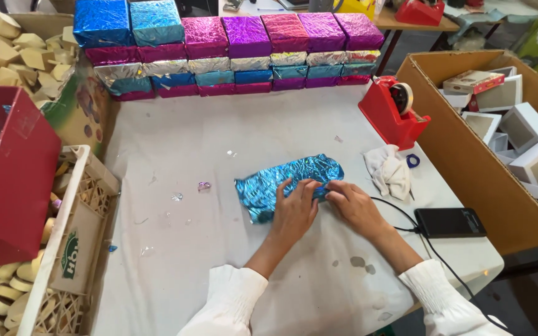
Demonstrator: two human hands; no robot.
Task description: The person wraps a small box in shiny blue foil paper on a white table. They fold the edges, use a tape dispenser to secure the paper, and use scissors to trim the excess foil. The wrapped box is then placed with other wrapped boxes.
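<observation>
Looking down from a head camera, we see our two hands pressed on a blue foil-wrapped parcel (289, 184) that lies flat near the middle of a table (175, 249) covered with a white cloth. Our left hand (295, 211) rests palm down with the fingers spread over the near edge of the parcel, and our right hand (355, 208) sits just beside it, its fingertips pinching the foil at the parcel's right end; both are bare, with white sleeves at the wrists. Along the far edge of the table stands a stacked row of wrapped boxes (231, 53) in blue, purple, silver and pink foil. To the right of the parcel lies a crumpled white cloth (388, 173), and behind that stands a red tape dispenser (395, 111). A black phone (449, 222) with a cable lies near the right hand, at the table's right edge. Beyond it, an open cardboard carton (468, 162) holds small white boxes (524, 134). At the left, a red box (14, 180) stands over a crate (76, 236) of pale foam pieces.
</observation>
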